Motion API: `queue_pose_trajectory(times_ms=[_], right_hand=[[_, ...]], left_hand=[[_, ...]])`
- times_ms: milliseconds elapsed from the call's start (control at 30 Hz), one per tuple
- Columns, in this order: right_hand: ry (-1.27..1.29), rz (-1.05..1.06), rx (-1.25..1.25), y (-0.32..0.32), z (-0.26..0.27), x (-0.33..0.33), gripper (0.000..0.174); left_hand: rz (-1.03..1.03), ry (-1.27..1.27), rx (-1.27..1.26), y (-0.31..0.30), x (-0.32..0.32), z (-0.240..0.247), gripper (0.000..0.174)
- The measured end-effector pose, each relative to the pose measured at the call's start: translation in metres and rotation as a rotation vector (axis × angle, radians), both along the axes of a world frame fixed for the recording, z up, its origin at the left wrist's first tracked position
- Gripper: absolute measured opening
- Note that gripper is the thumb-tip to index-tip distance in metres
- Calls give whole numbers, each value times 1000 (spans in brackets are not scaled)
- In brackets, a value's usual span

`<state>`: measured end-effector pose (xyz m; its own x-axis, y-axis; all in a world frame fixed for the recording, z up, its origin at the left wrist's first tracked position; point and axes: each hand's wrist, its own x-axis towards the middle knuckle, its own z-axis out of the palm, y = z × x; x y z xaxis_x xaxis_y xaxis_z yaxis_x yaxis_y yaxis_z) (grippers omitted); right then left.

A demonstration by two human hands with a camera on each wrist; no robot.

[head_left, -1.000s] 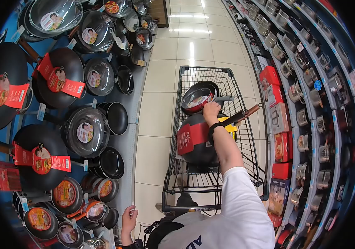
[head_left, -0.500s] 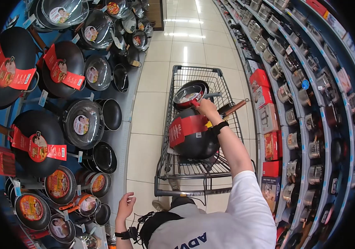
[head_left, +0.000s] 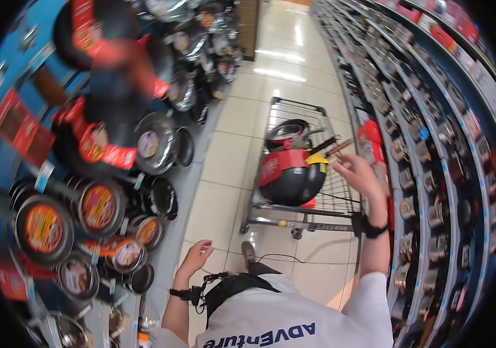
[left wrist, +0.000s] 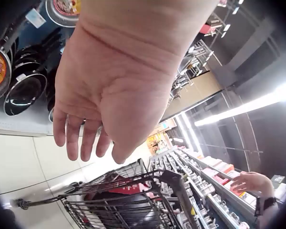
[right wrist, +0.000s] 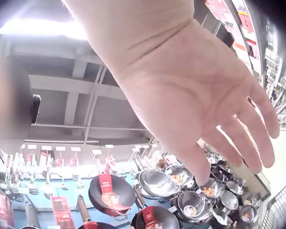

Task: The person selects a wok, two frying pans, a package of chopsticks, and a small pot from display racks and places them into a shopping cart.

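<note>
My right hand (head_left: 357, 174) is up over the right side of the shopping cart (head_left: 300, 224), fingers loosely spread. The right wrist view shows its palm (right wrist: 190, 95) with nothing in it. Close to those fingers, in the head view, is the wooden handle (head_left: 341, 147) of a pan in the cart. A black wok (head_left: 294, 190) with a red sleeve lies there, a yellow label (head_left: 317, 158) beside it. Farther forward sits a smaller red-and-black frying pan (head_left: 286, 134). My left hand (head_left: 196, 258) hangs low before the body, relaxed; its palm (left wrist: 114, 95) holds nothing.
To the left, a blue rack of hanging woks and frying pans (head_left: 98, 206) lines the aisle. Shelves of pots (head_left: 410, 203) run along the right, with red boxes (head_left: 369, 139) at their lower edge. Pale floor tiles (head_left: 225, 156) stretch between them.
My right hand has let go of the small frying pan in the cart and moved right and back. The cart stands farther from the body, and the head view has shifted.
</note>
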<state>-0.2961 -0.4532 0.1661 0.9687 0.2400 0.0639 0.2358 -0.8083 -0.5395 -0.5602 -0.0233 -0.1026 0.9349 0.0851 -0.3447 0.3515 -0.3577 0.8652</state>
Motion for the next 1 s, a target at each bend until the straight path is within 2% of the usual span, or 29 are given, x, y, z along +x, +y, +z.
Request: queue_pose_trajectory(times_ms=[33,67,133,167,200,233,300,333,367,433,500,567,633,667,700,767,833,900,967,1000], right_hand=[[4,52,-40,1,2,-25,49],[110,56,76,-3,-15,-43,49],[275,96,102,-18,-65,-69,48],[117,143,-54,-29,-99,-85,53],[126,203,-124,-36,-131,-90,59],[25,273,-241,-50,-168,-98,69],[100,261,-408,-60,-213,-111,85],[25,265,-419,-64,-231,-118,93],[18,250,-456,-59,-229,-124,98],[-52,113,-505,-55,-242,-126,94],[-28,92,-453,-64,-261,-108,89],[-61,76,-516,-63,-269,-98,82],[-62,15,-584,-60,-283,-86,81],[-77,39,-567,-54,-286,-84,81],[-107,-5,-615,-51,-290,-85,82],[-142,-38,-652,-50,-287,-92,83],[-176,-41,-643,-48,-288,-94,86],[-247,-51,-608,-62,-292,-94,87],[-168,-4,-520,-52,-275,-103,85],[-167,-17,-504,-55,-279,-104,85]], left_hand=[[17,-7,2,5,-16,-14,37],[60,-13,11,12,-33,-30,38],[133,25,37,24,-76,-56,39],[205,70,47,29,-101,-76,39],[265,115,50,36,-131,-96,40],[339,126,55,42,-166,-117,40],[369,377,235,45,-233,-161,39],[393,505,268,42,-274,-193,39],[414,633,294,35,-318,-216,40],[692,897,218,2,-399,-227,41],[746,965,142,-34,-451,-201,45],[691,987,178,-65,-502,-248,34],[765,994,-55,-87,-520,-242,35],[713,914,5,-99,-525,-242,35],[820,886,-89,-110,-526,-242,35],[830,735,-88,-129,-522,-225,40],[699,615,185,-145,-514,-218,42],[692,583,205,-175,-512,-199,42],[692,476,185,-183,-514,-214,39],[734,448,115,-189,-517,-203,37]])
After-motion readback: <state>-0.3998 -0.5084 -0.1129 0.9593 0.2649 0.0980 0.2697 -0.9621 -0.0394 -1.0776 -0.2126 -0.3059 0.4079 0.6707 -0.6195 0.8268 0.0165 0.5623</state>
